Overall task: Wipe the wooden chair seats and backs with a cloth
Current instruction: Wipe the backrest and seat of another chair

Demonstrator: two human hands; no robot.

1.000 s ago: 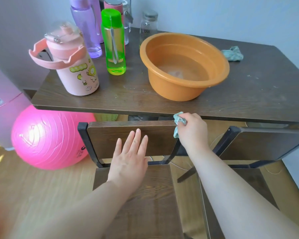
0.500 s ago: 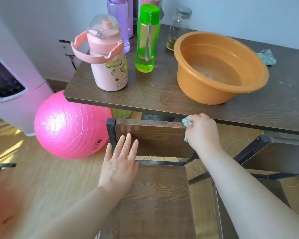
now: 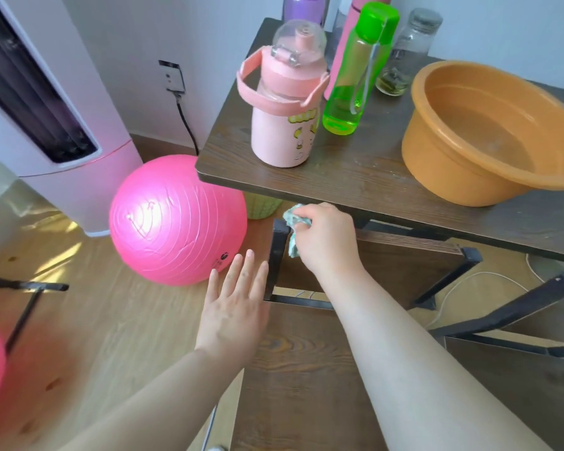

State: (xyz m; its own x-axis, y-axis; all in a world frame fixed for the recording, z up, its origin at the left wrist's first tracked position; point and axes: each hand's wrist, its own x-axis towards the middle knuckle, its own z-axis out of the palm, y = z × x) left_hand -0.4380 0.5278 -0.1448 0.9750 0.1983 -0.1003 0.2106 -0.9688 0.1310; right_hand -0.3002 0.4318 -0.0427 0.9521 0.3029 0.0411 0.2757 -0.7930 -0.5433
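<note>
i'm looking down at a dark wood-grain table (image 3: 355,177) against a pale wall, with light wooden flooring below. on it stand a pink bottle (image 3: 285,102), a translucent green bottle (image 3: 355,73) and a round orange plastic basin (image 3: 489,135) with water in it. a glossy pink ball (image 3: 176,219) sits on the floor beside a white appliance (image 3: 46,109). tucked under the table is a chair, its dark wooden backrest (image 3: 404,268) in a black metal frame and its seat (image 3: 306,369) below my arms. my right hand (image 3: 326,239) is closed around a crumpled pale teal cloth (image 3: 292,229), pressed at the backrest's upper left corner. my left hand (image 3: 235,307) is open and flat, fingers together, at the seat's left rear corner.
</note>
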